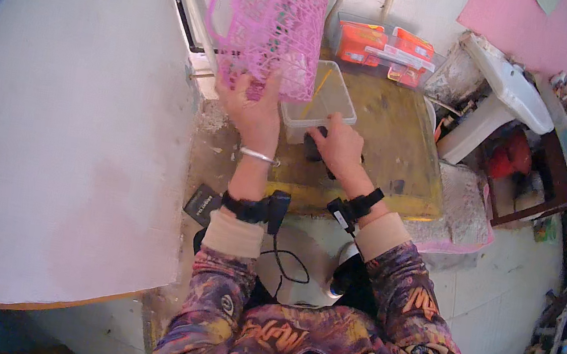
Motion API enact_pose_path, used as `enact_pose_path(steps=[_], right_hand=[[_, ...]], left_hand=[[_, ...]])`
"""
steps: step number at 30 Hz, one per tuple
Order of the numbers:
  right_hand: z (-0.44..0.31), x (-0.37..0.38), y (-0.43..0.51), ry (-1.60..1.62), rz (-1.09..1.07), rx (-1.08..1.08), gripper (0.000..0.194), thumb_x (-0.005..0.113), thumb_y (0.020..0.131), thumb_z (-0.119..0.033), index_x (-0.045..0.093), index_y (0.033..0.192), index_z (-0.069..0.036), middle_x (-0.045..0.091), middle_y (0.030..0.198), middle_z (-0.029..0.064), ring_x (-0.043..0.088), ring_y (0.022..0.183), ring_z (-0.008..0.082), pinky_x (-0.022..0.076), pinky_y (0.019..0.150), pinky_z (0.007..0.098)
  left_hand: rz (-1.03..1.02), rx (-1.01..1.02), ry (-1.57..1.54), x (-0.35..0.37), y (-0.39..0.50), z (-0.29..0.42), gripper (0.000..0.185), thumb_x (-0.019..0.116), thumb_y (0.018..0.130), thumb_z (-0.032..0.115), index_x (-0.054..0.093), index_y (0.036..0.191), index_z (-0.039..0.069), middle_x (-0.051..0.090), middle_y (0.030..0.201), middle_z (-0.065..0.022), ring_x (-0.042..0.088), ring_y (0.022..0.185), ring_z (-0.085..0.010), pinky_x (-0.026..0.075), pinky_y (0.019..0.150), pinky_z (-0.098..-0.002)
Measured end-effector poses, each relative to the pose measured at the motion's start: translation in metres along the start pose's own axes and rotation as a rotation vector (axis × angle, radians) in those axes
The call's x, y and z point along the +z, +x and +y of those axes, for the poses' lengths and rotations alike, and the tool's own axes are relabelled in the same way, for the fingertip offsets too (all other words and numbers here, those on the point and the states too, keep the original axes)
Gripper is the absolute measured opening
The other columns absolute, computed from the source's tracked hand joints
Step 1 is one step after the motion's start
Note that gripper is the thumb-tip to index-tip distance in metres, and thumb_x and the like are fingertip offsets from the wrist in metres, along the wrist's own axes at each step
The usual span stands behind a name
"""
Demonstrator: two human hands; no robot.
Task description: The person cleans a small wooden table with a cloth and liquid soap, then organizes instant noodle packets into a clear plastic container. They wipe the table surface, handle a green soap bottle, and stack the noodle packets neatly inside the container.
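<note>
My left hand (pixel 252 109) grips the near end of a pink openwork plastic basket (pixel 290 19), which is tilted on its side with its loop handle to the left. Something green and whitish shows through its lattice. My right hand (pixel 340 144) holds the near rim of a clear rectangular plastic container (pixel 337 91) on the worn wooden table, thumb and fingers at the edge. A yellow strip shows in the container. Dark objects lie partly hidden beneath my right hand. The basket overlaps the container's left side in this view.
A clear bin (pixel 384 52) with orange packets stands at the table's back. A white pedestal sink (pixel 511 90) is at the right, beside a dark wooden cabinet (pixel 531 211). A white wall (pixel 77 119) bounds the left; a black box (pixel 202 203) lies near my left wrist.
</note>
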State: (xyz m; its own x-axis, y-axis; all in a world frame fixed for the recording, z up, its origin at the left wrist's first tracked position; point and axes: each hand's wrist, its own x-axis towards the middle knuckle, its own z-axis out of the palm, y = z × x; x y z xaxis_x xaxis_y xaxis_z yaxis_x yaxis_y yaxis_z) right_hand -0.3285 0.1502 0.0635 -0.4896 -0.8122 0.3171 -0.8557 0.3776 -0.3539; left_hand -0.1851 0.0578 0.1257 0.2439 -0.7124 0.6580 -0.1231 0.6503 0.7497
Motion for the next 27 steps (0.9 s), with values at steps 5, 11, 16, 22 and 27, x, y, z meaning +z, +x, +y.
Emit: enact_pose_path(steps=[5,11,16,22,27], right_hand=[[0.0,-0.011,-0.021,0.064,-0.019,-0.065,0.059,0.07,0.087,-0.041,0.052,0.131,-0.006,0.071,0.083,0.0222,0.069,0.078,0.0414,0.0539,0.068,0.0511],[0.027,-0.021,-0.026,0.073,0.022,-0.097,0.055,0.069,0.088,-0.039,0.051,0.134,-0.014,0.07,0.081,0.0214,0.069,0.076,0.041,0.0538,0.066,0.0516],[0.039,-0.023,-0.024,0.092,0.057,-0.075,0.04,0.069,0.088,-0.038,0.058,0.12,-0.016,0.07,0.08,0.0192,0.069,0.077,0.0405,0.0533,0.066,0.0512],[0.043,-0.025,-0.025,0.107,0.098,-0.08,0.033,0.07,0.086,-0.036,0.06,0.108,-0.013,0.07,0.078,0.0177,0.069,0.076,0.0387,0.0531,0.065,0.0509],[0.031,-0.024,-0.026,0.117,0.052,-0.094,0.046,0.072,0.085,-0.034,0.054,0.118,-0.009,0.071,0.077,0.0168,0.07,0.075,0.0374,0.0538,0.064,0.0512]], left_hand=[[-0.026,0.225,0.209,0.027,-0.016,0.012,0.038,0.086,0.074,0.032,0.069,0.091,0.003,0.041,0.144,-0.031,0.043,0.13,-0.0473,0.036,0.109,-0.052],[-0.152,0.217,0.196,0.038,-0.023,0.025,0.04,0.086,0.074,0.036,0.072,0.094,0.004,0.042,0.142,-0.0294,0.043,0.13,-0.0464,0.037,0.107,-0.0517],[-0.312,0.246,0.388,0.041,-0.037,0.036,0.048,0.083,0.075,0.043,0.071,0.097,0.003,0.041,0.143,-0.0297,0.044,0.128,-0.0475,0.04,0.105,-0.0538],[-0.411,0.383,0.409,0.035,-0.047,0.033,0.049,0.081,0.077,0.043,0.07,0.103,0.002,0.037,0.146,-0.0312,0.041,0.131,-0.0496,0.042,0.105,-0.0532],[-0.518,0.426,0.559,0.035,-0.054,0.019,0.047,0.08,0.079,0.041,0.07,0.106,0.004,0.038,0.144,-0.0342,0.042,0.131,-0.0498,0.041,0.107,-0.0495]])
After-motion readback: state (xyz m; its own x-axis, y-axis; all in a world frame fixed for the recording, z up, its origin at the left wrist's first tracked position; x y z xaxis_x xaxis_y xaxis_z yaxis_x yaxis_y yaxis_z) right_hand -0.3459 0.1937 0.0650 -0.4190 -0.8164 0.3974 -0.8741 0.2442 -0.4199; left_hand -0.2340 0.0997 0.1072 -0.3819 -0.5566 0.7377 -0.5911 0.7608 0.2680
